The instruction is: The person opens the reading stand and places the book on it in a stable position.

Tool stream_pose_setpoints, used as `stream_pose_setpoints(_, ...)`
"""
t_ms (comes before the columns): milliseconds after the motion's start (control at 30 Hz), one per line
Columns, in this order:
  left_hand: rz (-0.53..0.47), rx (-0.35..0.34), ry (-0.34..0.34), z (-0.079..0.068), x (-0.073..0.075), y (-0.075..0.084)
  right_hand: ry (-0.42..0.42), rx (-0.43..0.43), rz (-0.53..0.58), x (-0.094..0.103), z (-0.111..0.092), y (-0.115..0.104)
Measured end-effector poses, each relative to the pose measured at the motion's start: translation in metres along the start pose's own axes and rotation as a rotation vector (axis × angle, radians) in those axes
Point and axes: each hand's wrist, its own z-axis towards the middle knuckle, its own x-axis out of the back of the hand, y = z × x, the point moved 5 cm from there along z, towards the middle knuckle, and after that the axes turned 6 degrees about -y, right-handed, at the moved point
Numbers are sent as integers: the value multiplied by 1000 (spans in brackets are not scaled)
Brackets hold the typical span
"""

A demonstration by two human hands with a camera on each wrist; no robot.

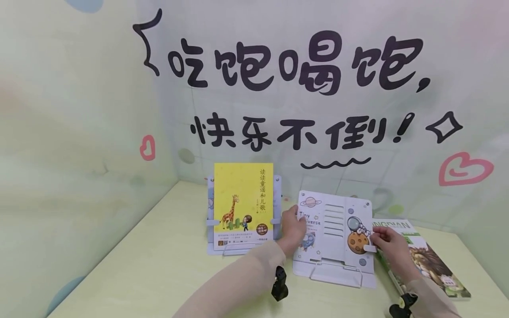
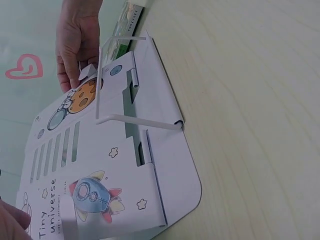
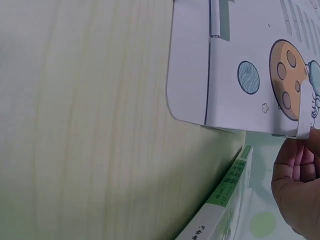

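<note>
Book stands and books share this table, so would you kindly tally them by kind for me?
Book stands: 2 (the left stand behind the yellow book, and the bookless stand)
Books: 2 (the yellow book and the flat-lying book at right)
Total: 4

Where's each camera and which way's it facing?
Head: on the head, facing forward and down at the white astronaut-print stand; left hand, right hand, sleeves show.
Left wrist: worn there, facing across the stand; right hand and part of left hand show.
Right wrist: worn there, facing the stand's side edge; part of right hand shows.
Both wrist views share the printed orange planet.
</note>
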Motion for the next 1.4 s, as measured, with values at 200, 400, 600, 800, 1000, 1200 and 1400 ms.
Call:
stream_pose_setpoints(200,-96,-59,-13,3,10,1,8,66,65,5,-8,-5)
stream_pose_setpoints(400,-68,-125,-22,5,22,1,-7,131,157,10,-14,-8)
stream_pose_setpoints(600,-86,-176,-132,3,29,1,-47,165,251,15,-17,-6)
stream_pose_setpoints(800,-88,-192,-226,3,33,0,-83,182,212,17,-19,-7)
stream_pose_setpoints(1000,-68,-194,-304,3,36,1,-98,191,181,19,-25,-9)
stream_pose_setpoints(1200,-54,-215,-329,3,39,5,-79,176,162,19,-32,-12)
stream_pose_setpoints(1400,-31,-320,-277,9,44,21,-22,168,179,17,-40,-12)
